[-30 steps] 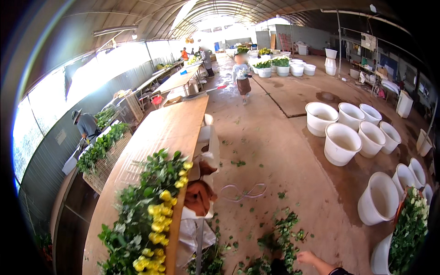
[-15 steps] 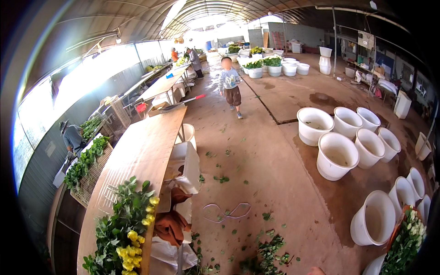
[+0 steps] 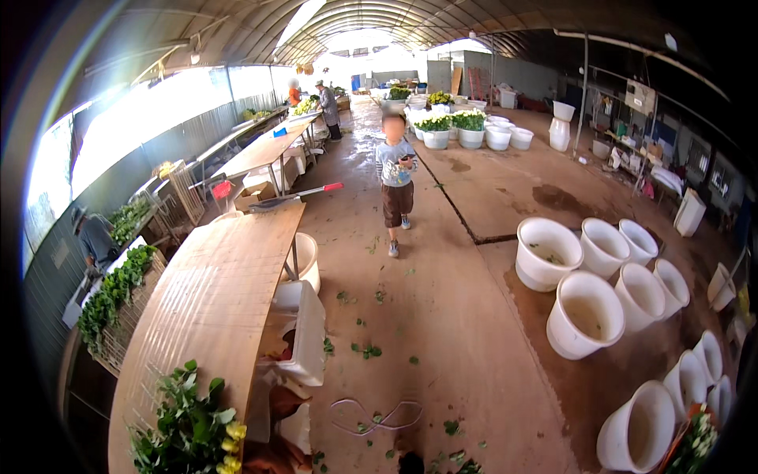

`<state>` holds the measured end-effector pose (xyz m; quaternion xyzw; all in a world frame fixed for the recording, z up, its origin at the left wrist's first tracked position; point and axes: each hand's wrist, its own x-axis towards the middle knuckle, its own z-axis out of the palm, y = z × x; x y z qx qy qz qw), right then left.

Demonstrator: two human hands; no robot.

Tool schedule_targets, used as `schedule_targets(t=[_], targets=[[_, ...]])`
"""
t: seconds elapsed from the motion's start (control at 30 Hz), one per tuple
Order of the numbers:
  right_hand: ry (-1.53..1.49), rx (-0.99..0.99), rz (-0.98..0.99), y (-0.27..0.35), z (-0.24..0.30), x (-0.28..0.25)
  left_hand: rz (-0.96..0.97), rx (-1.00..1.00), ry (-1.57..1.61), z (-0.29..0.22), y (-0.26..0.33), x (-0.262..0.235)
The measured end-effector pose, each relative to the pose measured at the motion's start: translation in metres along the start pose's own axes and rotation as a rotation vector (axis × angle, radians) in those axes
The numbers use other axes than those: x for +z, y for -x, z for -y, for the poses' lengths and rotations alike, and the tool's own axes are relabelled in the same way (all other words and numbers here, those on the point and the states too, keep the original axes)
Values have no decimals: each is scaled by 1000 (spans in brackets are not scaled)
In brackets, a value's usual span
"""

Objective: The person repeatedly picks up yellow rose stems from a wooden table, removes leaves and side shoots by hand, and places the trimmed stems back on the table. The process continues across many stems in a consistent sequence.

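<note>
Neither of my hands shows at this moment. Closest to me on the left, a bunch of yellow roses (image 3: 233,446) with leafy green stems (image 3: 185,423) lies at the near end of a long wooden table (image 3: 213,276). A dark, rounded thing (image 3: 410,464) pokes in at the lower edge; I cannot make out what it is. At the lower right, white flowers (image 3: 699,442) with green leaves stand beside white buckets (image 3: 638,426).
Several white tubs (image 3: 584,316) stand on the right of the floor. A person (image 3: 396,178) walks in the aisle ahead. A loop of pale wire or cord (image 3: 377,416) and scattered leaves lie on the floor. A red-handled tool (image 3: 332,186) juts out from the table's far end.
My view has shifted, and the yellow roses sit lower in it. The walking person appears closer. A bit of skin at the lower edge has gone from sight.
</note>
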<state>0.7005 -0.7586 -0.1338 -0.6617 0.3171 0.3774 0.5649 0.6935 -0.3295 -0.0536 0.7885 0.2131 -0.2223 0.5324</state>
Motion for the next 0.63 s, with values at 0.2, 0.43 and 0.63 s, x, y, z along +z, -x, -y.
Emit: schedule_targets(t=[0.2,0.43,0.63], targets=[[-97,-131,-83,-19,116,-28,2,-50,-15,-9,-82,-29],[102,-47,-40,-80,251,-41,-275,448,-448,-39,-167,-40],[180,51,49,-207,340,-119,-218,-247,-151,-131,-237,-17]])
